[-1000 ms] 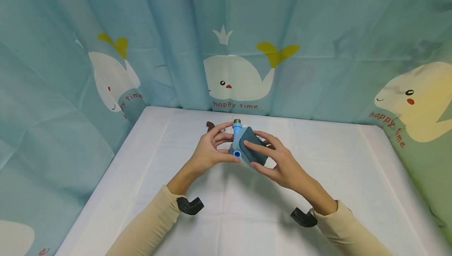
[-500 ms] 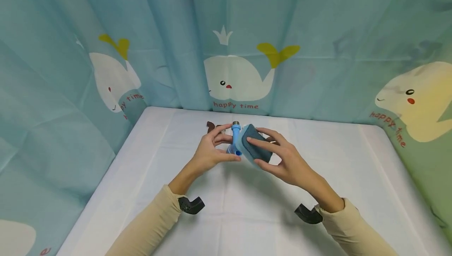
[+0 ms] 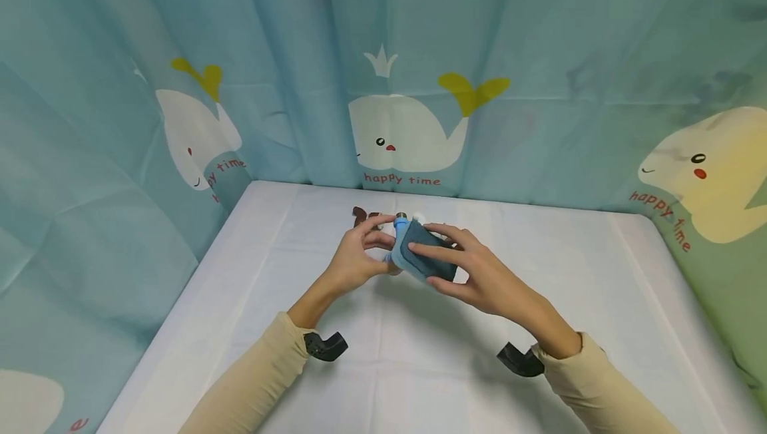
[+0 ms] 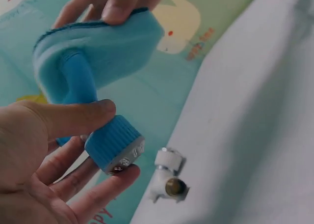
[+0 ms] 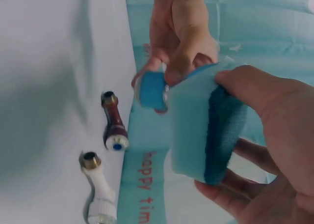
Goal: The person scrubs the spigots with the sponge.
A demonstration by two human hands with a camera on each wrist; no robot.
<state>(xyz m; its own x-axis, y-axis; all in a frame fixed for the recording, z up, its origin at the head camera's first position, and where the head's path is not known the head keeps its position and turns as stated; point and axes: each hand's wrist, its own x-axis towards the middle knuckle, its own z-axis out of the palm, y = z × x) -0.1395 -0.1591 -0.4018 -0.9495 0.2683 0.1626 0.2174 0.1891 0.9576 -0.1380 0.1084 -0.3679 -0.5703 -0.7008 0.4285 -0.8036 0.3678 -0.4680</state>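
whale-print curtain [image 3: 539,41] hung behind the white table [image 3: 587,274], near whose far edge lay a brown tap [image 5: 113,120] and a white tap [image 5: 100,187]. above the table, toward that edge, the left hand [image 3: 353,257] pinched a blue tap [image 4: 83,84] while the right hand [image 3: 485,277] gripped a sponge [image 4: 120,57], its pale face against the tap. the sponge looked light and soft, best held by its sides; the blue tap seemed stiff, perhaps slick, safest by its ribbed cap [image 4: 112,141].
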